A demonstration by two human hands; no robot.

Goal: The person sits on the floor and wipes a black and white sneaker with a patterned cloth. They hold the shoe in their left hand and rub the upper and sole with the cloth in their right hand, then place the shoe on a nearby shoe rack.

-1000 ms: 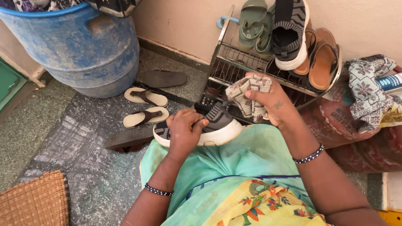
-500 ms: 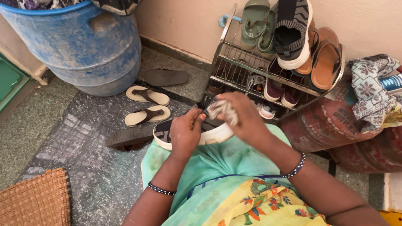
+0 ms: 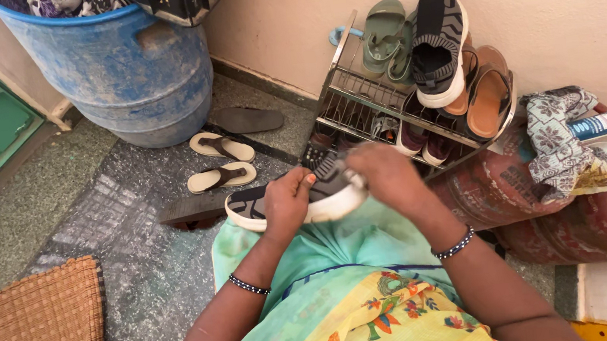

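A black knit shoe with a white sole (image 3: pixel 266 204) lies across my lap, toe pointing left. My left hand (image 3: pixel 287 204) grips it around the middle. My right hand (image 3: pixel 387 177) is closed over the heel end, pressing down; the patterned cloth it held is hidden beneath the hand and blurred. The matching black shoe (image 3: pixel 439 40) stands on top of the metal shoe rack (image 3: pixel 356 101) just beyond my hands.
Green sandals (image 3: pixel 383 30) and brown sandals (image 3: pixel 489 94) sit on the rack. Beige flip-flops (image 3: pixel 221 160) lie on the stone floor by a blue barrel (image 3: pixel 135 68). A woven mat (image 3: pixel 31 331) is at left. Red sacks (image 3: pixel 548 205) with a cloth and spray bottle (image 3: pixel 599 124) stand at right.
My right hand came down from in front of the rack, cloth raised, onto the heel of the shoe. The shoe shifted slightly left in my left hand.
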